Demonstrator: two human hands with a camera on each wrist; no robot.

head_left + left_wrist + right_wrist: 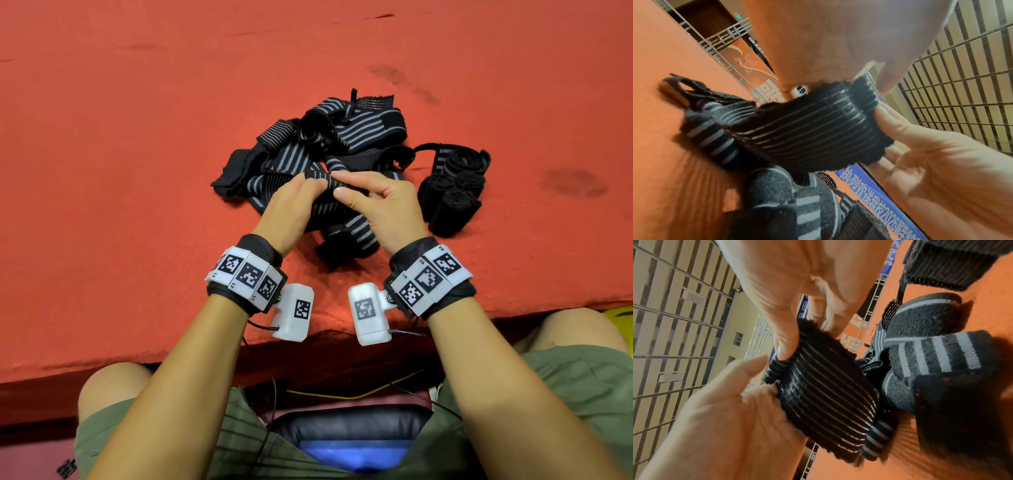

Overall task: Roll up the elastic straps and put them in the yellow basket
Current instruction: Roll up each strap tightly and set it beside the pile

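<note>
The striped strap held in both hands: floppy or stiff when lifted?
Probably floppy: the striped strap bends and drapes between the left hand and right hand. Likely light. Its ribbed knit should resist slipping.

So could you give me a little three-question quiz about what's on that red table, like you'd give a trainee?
1. True or false: both the left hand and the right hand are on the same striped strap.
2. Where do the finished black rolls lie relative to the loose pile of straps?
A. on the person's right
B. on the person's left
C. on top of the pile
3. Fill in: the table is covered in ____ cloth.

Key
1. True: fingers of both hands pinch one end of it.
2. A
3. Red
</note>
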